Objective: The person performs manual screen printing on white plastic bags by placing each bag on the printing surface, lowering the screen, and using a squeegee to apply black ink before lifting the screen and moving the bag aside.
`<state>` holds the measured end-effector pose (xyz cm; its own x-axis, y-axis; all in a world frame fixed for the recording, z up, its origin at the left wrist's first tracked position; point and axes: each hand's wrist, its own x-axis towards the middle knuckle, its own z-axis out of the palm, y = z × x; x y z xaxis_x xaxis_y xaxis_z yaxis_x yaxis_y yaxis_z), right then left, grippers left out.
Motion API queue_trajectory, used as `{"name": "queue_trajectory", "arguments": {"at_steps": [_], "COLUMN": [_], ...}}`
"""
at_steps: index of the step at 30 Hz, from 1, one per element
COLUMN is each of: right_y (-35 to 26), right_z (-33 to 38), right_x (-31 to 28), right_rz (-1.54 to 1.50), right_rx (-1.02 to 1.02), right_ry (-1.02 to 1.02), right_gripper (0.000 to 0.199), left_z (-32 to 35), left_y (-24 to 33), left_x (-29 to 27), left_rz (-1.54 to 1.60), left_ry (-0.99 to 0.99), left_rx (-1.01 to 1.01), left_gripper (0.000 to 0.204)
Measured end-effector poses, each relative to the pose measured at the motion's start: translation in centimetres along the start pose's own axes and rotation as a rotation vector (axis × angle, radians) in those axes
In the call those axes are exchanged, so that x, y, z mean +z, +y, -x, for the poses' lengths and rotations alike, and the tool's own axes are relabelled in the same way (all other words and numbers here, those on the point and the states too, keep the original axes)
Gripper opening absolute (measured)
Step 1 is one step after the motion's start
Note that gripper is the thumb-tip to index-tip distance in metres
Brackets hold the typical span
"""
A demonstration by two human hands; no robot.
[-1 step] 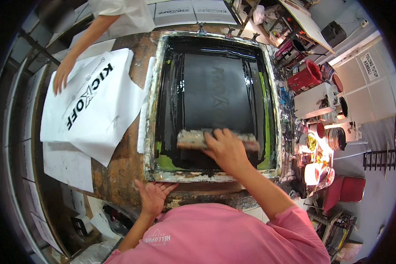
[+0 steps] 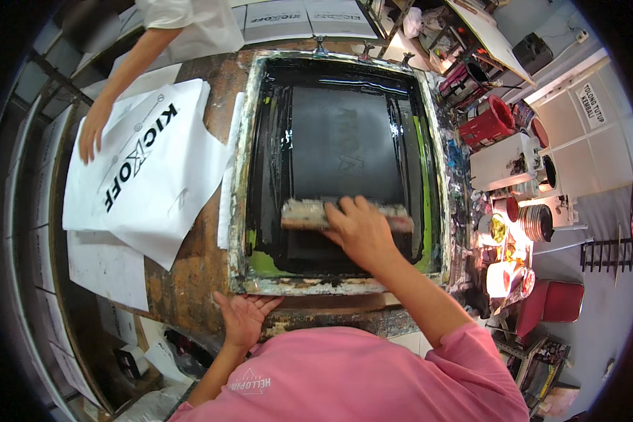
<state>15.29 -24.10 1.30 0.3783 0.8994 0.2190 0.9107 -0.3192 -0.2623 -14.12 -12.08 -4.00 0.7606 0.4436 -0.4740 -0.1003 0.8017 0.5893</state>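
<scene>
My right hand (image 2: 361, 231) is closed over the top of a squeegee (image 2: 304, 214) with a worn, stained wooden handle. The squeegee lies crosswise on a screen printing frame (image 2: 238, 228), in its nearer half. Black ink (image 2: 316, 141) coats the mesh, and faint lettering shows through it. Bits of green mesh show along the sides. At the frame's near left edge, my left hand (image 2: 243, 318) is palm up with fingers spread, its fingertips against or just under the rim; which one I cannot tell.
On the left, white printed sheets (image 2: 137, 162) lie stacked on the stained wooden table (image 2: 179, 288). Another person's hand (image 2: 93, 131) hovers over or touches them. Hinge clamps (image 2: 320, 46) hold the frame's far edge. Ink cans and a red bucket (image 2: 496, 116) crowd the right side.
My right hand and the squeegee have shifted slightly away from me over the mesh. The other person's hand has moved a little nearer and left, and the top printed sheet has shifted slightly.
</scene>
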Motion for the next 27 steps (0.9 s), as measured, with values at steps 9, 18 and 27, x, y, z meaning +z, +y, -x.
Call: {"name": "queue_trajectory", "arguments": {"at_steps": [9, 18, 27], "right_y": [11.7, 13.0, -4.0], "right_z": [-15.2, -18.2, 4.5], "right_x": [3.4, -1.3, -7.0], "right_rz": [0.154, 0.051, -0.08], "right_rx": [-0.065, -0.041, 0.132], "right_ry": [0.218, -0.16, -0.234], "right_gripper": [0.031, 0.046, 0.032], "left_z": [0.1, -0.3, -0.8], "left_y": [-0.2, -0.8, -1.5], "left_x": [-1.0, -2.2, -3.4], "left_rz": [-0.093, 0.039, 0.151], "left_ry": [0.004, -0.176, -0.389], "left_rx": [-0.034, 0.08, 0.143], "left_gripper": [0.12, 0.107, 0.09]}}
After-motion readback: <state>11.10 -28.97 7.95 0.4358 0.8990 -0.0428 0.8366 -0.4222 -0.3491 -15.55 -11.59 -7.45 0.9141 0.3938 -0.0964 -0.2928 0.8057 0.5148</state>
